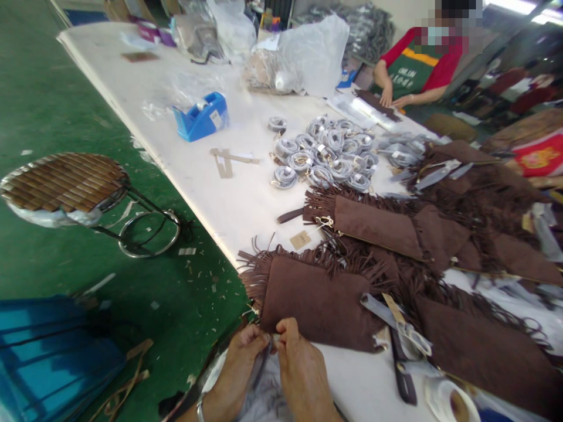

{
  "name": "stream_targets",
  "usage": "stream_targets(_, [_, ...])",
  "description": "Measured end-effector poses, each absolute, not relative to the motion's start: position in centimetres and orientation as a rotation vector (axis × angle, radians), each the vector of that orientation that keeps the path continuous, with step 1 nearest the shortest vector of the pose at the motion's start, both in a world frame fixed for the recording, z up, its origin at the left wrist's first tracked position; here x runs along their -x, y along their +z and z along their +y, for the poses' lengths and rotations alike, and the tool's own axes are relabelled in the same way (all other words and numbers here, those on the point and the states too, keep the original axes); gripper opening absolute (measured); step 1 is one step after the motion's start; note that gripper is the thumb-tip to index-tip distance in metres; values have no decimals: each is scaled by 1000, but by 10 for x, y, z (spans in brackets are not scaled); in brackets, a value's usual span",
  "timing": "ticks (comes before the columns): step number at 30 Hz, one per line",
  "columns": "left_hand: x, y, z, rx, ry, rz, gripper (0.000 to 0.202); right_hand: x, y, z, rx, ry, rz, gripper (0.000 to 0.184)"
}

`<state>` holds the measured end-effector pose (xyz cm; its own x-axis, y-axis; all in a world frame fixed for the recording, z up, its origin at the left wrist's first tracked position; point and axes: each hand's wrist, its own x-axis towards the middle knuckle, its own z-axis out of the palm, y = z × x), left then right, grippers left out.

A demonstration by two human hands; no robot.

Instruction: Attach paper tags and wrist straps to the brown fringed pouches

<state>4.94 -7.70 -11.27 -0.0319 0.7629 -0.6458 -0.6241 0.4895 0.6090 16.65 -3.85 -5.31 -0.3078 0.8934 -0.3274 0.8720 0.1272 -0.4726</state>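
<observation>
My left hand [240,366] and my right hand [303,369] meet at the table's near edge, fingers pinched together on a thin grey strap or plastic piece [264,360] that I cannot make out clearly. Just beyond my fingertips lies a brown suede fringed bag [316,299]. More brown fringed bags [378,225] are spread to the right. A grey-wrapped strap with a paper tag [391,313] rests on the nearest bag.
Several coiled grey-wrapped straps [325,155] lie mid-table beside a blue tape dispenser [202,117]. Plastic bags [308,53] pile at the far end, where another person [413,70] works. A woven stool [65,187] stands on the green floor at left.
</observation>
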Motion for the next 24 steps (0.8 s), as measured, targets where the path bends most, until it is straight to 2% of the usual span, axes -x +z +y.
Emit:
stream_targets(13, [-45, -108, -74, -3, 1091, 995, 6, -164, -71, -47, 1741, 693, -2305, 17])
stream_targets(24, [-43, -108, -75, 108, 1014, 968, 7, -162, -75, -52, 1830, 663, -2290, 15])
